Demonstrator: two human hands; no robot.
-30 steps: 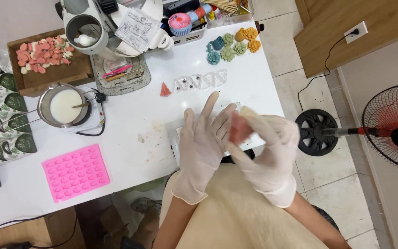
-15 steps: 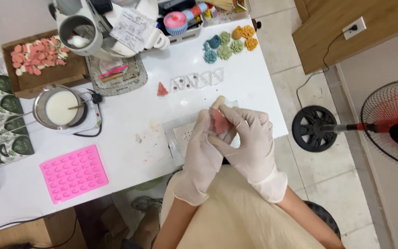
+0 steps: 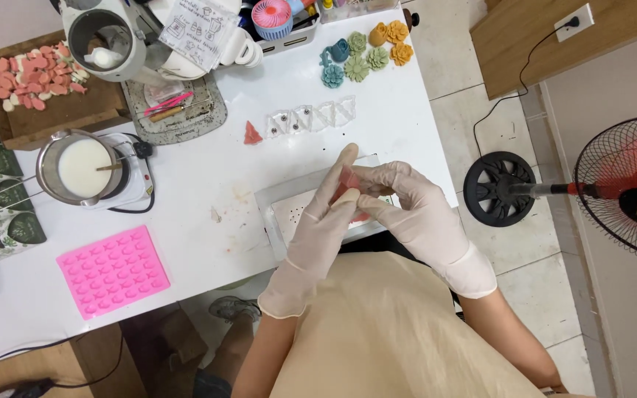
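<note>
Both hands wear pale latex gloves and meet over the table's front edge. My left hand and my right hand together pinch a small pink-red piece in a clear mould. Under them lies a white tray with a pink smear. A red cone-shaped piece and a row of clear triangular moulds lie farther back on the white table.
A pink silicone mould lies front left. A pot of white liquid sits on a hotplate. A wooden tray of pink pieces, green and orange flower shapes, and a standing fan at right.
My hands have drawn closer together around the pink piece and shifted slightly toward the table; the left fingers, spread a second ago, now close on it.
</note>
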